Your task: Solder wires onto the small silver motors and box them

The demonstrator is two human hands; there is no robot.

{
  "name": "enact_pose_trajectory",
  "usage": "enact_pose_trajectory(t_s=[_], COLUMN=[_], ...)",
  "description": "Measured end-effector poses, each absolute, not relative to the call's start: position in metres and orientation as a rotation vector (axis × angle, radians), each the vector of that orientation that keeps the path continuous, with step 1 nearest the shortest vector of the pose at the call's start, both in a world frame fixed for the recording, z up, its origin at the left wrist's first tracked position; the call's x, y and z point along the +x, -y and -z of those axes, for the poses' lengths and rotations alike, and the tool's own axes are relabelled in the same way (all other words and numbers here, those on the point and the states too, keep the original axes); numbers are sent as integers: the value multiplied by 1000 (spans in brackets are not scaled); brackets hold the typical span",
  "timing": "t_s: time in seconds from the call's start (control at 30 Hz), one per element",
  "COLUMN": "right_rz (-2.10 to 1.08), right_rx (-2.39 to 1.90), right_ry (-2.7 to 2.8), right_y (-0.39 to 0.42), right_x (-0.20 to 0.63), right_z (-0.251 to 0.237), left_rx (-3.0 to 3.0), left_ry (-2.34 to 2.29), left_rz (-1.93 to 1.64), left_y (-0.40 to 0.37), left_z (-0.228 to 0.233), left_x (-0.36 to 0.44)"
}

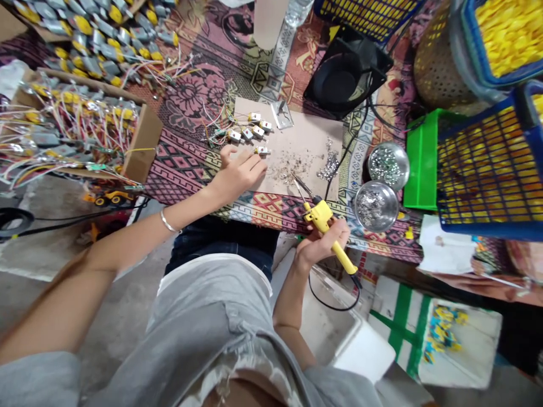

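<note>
My left hand (237, 172) rests on a brown cardboard sheet (305, 141), its fingertips on a small white part with wires (262, 151). Several more such small parts (252, 129) lie in a row just beyond it. My right hand (318, 243) grips a yellow soldering iron (328, 229) at the table's near edge. The iron's tip (297, 182) points toward grey solder debris on the sheet. A black cord hangs from the iron's handle.
A cardboard box (139, 141) of wired parts stands at the left, with grey and yellow parts (97, 34) piled behind. Two metal bowls (377, 186) of bits, a green tray (422, 161), blue baskets (492, 169) and a black fan (343, 76) crowd the right.
</note>
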State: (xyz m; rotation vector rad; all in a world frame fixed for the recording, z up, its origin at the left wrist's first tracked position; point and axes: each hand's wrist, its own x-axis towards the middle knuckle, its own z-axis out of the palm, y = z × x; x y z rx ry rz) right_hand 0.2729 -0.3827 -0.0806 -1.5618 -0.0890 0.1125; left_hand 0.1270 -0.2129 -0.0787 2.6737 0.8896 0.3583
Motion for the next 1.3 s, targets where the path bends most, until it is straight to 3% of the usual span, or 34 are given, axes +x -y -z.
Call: enact_pose_trajectory(t_s=[0.63,1.3], right_rz=[10,23], right_rx=[-1586,-1523], right_ry=[60,43], right_y=[379,377], right_x=[283,277], right_z=[86,82], left_rx=[2530,2513], left_ry=[-763,-1141], left_rz=[-240,-397], left_y=[221,244], left_z=[69,53], left_x=[167,131])
